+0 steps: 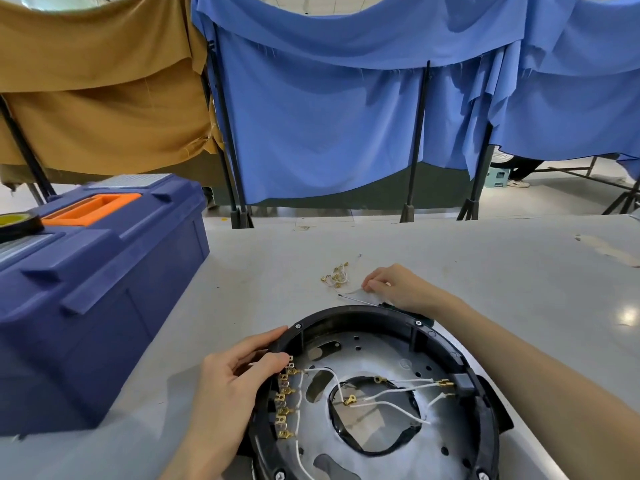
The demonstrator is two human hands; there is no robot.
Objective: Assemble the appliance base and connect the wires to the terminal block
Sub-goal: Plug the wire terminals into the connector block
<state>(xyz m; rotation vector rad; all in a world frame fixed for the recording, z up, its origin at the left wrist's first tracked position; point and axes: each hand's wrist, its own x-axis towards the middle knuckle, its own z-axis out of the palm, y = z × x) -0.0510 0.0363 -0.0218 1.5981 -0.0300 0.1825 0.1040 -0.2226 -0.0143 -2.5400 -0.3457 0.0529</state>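
At lower centre the left hand point(228, 382) clamps the rim of the appliance base point(377, 393), fingers closed beside its terminal block point(284, 400), apparently to steady it; above, the right hand point(394, 287) pinches a loose wire point(353, 291) off the table point(485, 258), likely the next connection.

The appliance base point(375, 393) has a black rim around a silvery metal plate, crossed by white wires point(388, 403) tipped with brass-gold terminals point(284, 407). The surface point(502, 271) is pale grey. Beside it sits a navy blue toolbox point(104, 289) with an orange handle point(91, 206). Behind hang plain blue drapes point(329, 116) and a mustard-brown cloth point(100, 91).
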